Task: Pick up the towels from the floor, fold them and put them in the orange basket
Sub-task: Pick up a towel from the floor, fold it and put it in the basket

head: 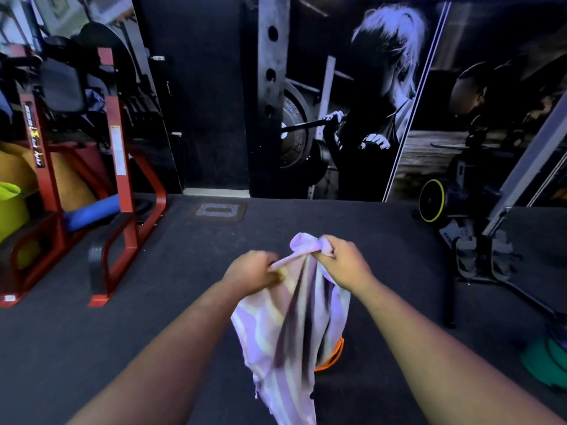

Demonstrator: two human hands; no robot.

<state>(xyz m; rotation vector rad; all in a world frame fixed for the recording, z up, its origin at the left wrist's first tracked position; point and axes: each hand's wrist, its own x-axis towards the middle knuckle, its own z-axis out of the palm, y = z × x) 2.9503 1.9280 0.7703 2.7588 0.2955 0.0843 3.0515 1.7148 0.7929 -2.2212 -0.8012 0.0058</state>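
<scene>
**Hands hold the towel hanging lengthwise over the basket**

Both hands grip the top edge of the towel (291,326): left hand (250,271) closed at frame centre, right hand (342,260) closed beside it. Its long axis hangs downward toward the lower frame, hiding most of the orange basket (333,358) underneath.

The red rack (118,167) carried a black strip label (36,136) with yellow and white lettering running down its left post, too blurred to read. A white sticker (118,150) on the right post bore print too small to read.
</scene>
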